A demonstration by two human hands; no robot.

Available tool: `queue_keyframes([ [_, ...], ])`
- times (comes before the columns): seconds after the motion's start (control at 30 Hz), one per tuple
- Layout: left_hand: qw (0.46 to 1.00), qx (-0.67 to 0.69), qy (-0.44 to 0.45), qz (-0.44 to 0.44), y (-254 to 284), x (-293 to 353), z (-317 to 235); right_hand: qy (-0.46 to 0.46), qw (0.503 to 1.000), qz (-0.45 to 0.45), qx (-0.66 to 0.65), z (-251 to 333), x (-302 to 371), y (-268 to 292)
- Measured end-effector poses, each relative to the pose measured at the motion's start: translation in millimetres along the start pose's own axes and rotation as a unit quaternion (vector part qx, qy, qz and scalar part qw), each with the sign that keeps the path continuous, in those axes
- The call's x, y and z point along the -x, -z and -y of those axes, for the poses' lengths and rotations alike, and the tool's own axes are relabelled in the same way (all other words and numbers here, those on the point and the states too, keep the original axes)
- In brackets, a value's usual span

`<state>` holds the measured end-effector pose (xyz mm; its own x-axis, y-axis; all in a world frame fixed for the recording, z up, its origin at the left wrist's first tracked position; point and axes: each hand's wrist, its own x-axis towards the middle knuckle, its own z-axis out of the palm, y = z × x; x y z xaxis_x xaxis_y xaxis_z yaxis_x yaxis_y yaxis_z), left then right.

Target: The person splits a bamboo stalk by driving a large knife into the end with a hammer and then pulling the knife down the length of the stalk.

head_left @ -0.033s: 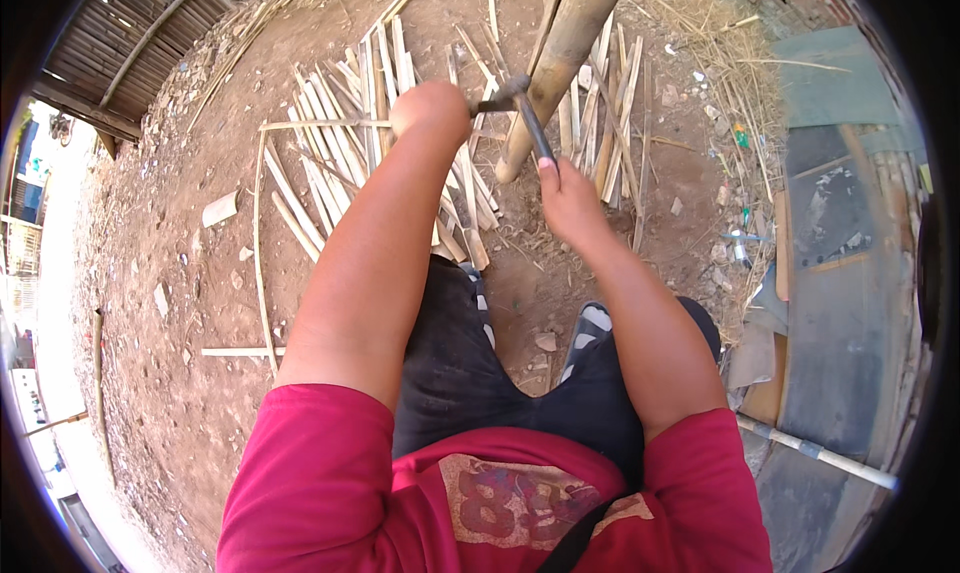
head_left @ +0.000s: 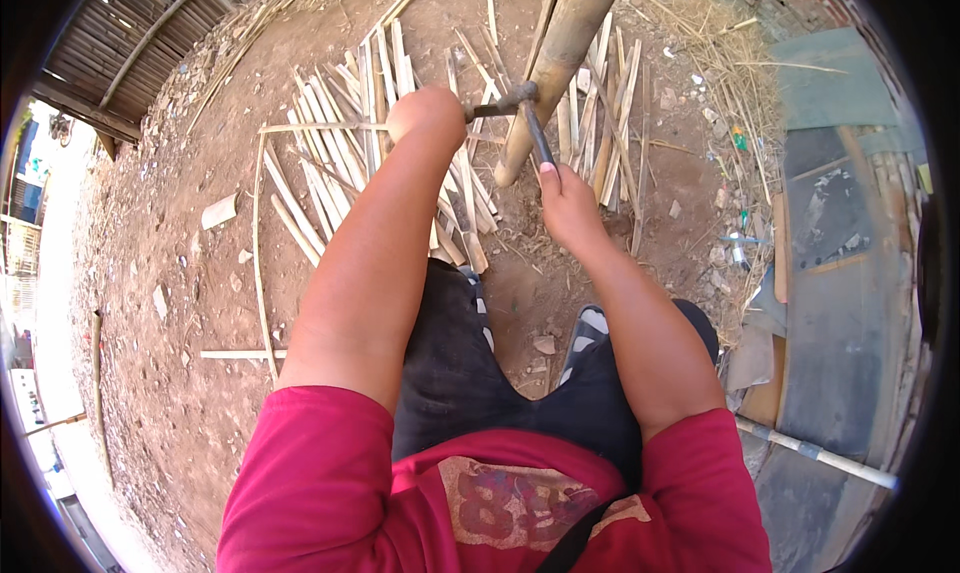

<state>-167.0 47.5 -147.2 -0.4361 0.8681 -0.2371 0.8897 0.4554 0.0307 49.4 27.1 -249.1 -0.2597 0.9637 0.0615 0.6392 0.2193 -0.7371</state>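
Observation:
My right hand [head_left: 572, 205] is wrapped around the dark handle of a hammer [head_left: 540, 141]. The hammer's head overlaps the left side of a thick, tan bamboo pole [head_left: 572, 61], which slants down from the top edge. My left hand [head_left: 428, 118] is closed in a fist to the left of the pole. From it a dark blade-like piece [head_left: 488, 109] reaches toward the hammer head, its grip hidden in the fist. Whether hammer and blade touch cannot be made out. A long dark split shows along the pole's upper left side.
Many pale split bamboo strips [head_left: 322, 123] lie spread on the brown dirt ground [head_left: 170, 303] beneath and around the pole. A thin bent strip [head_left: 262, 243] stands out at the left. Dark sheets [head_left: 835, 333] and dry straw [head_left: 725, 83] line the right side.
The hammer head sits slightly lower and further right, closer against the pole. The rest has barely shifted.

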Motion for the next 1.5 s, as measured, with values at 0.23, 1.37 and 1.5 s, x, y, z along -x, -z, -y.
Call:
queue_keyframes([
  [0.23,1.0,-0.001,0.02,0.024,-5,3,11,0.061,0.992,-0.009,-0.109,45,-4,29],
  [1.37,0.998,0.037,-0.013,0.054,-37,-11,24,0.044,0.998,0.009,-0.042,34,-9,18],
  [1.5,0.998,0.037,-0.017,0.042,-45,-18,26,-0.022,0.998,0.055,0.023,14,-15,-1],
])
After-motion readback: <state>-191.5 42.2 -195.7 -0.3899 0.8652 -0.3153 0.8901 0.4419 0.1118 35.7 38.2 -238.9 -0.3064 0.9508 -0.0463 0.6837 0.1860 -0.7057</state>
